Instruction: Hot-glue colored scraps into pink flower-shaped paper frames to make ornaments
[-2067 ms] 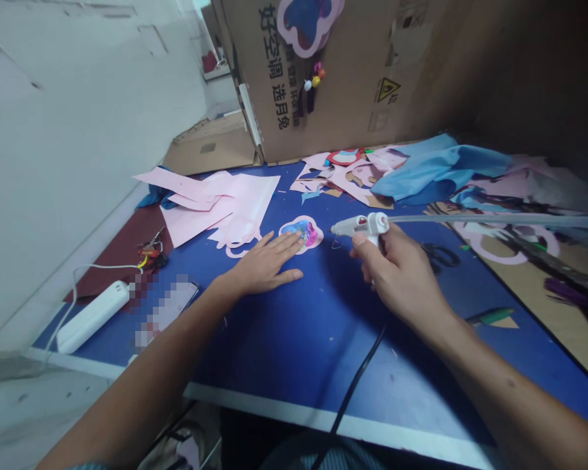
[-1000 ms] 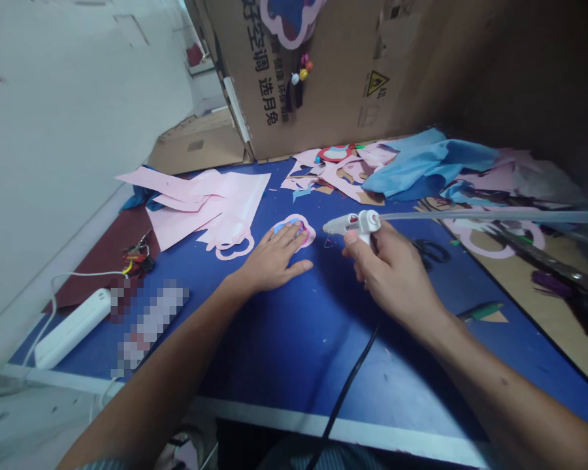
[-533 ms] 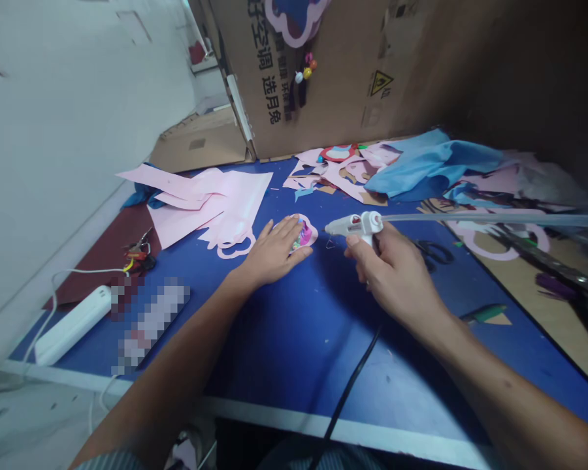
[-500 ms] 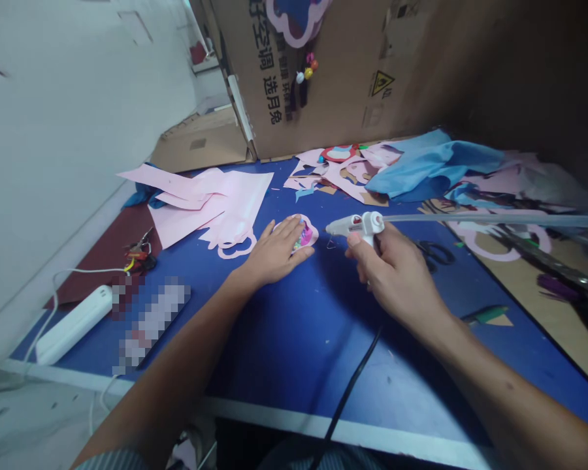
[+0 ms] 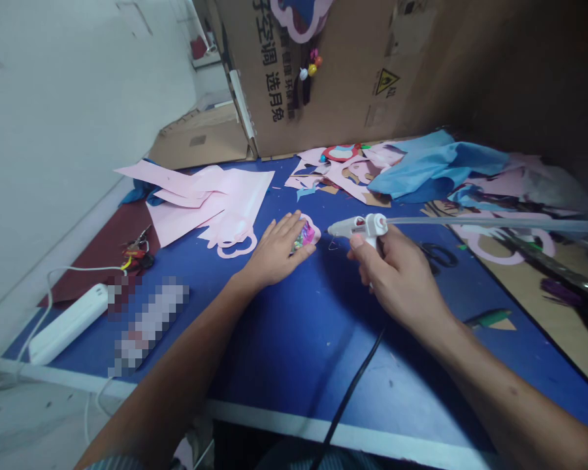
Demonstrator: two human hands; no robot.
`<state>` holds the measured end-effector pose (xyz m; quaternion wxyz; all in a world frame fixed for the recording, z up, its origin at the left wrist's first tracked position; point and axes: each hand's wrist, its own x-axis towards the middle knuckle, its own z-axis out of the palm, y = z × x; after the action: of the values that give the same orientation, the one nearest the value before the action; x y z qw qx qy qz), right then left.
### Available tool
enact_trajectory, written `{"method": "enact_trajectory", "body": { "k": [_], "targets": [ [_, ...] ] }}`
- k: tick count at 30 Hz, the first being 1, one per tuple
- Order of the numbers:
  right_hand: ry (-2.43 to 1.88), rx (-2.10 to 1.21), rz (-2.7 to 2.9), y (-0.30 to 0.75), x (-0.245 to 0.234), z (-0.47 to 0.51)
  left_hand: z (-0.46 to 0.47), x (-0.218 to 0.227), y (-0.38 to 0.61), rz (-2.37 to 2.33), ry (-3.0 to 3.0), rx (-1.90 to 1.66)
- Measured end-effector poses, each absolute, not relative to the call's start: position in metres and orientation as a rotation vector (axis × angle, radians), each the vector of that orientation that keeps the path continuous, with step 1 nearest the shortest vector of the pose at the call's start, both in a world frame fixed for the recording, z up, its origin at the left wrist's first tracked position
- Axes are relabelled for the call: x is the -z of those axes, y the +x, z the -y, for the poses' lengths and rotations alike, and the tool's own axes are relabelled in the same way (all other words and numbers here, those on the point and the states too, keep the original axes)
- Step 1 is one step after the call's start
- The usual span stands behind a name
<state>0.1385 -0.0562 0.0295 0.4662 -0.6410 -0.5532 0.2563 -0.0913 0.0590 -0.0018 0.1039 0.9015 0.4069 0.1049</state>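
My left hand (image 5: 279,251) lies flat, fingers stretched out, over a pink scalloped cutout (image 5: 316,233) on the blue tabletop. Shiny multicoloured material (image 5: 304,237) shows inside the cutout's edge; the hand hides the rest. In my right hand (image 5: 396,267) is a white hot glue gun (image 5: 367,226), its nozzle pointing left toward the cutout but apart from it. A long translucent glue stick (image 5: 470,224) juts out of its back to the right. Left of my left hand lies another pink scalloped frame (image 5: 238,247).
Pink sheets (image 5: 200,196) lie back left, near keys (image 5: 138,251), a white power strip (image 5: 71,323) and a pixelated object (image 5: 151,326). Pink scraps and blue fabric (image 5: 431,166) line the cardboard (image 5: 343,85). Black scissors (image 5: 438,256) and a green-handled tool (image 5: 490,318) are right; a black cord (image 5: 355,378) crosses the front edge.
The view has shifted slightly. Both hands hold nearly the same positions, the left on the cutout and the right around the glue gun.
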Motion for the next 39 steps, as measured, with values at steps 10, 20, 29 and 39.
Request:
{"method": "enact_trajectory", "body": {
  "k": [10,20,29,39],
  "targets": [
    [-1.584,-0.768,1.324,0.135,-0.024,0.052,-0.052,0.018,-0.097,-1.049,2.694,-0.562],
    [-1.594,-0.834,1.298,0.131,-0.019,0.047,-0.048,0.019,-0.094,-1.041,2.752,-0.547],
    [-1.577,-0.846,1.309,0.129,-0.019,0.045,-0.047,0.019,-0.093,-1.032,2.745,-0.575],
    [-1.583,-0.848,1.337,0.127,-0.019,0.044,-0.046,0.017,-0.092,-1.027,2.758,-0.574]
  ]
}}
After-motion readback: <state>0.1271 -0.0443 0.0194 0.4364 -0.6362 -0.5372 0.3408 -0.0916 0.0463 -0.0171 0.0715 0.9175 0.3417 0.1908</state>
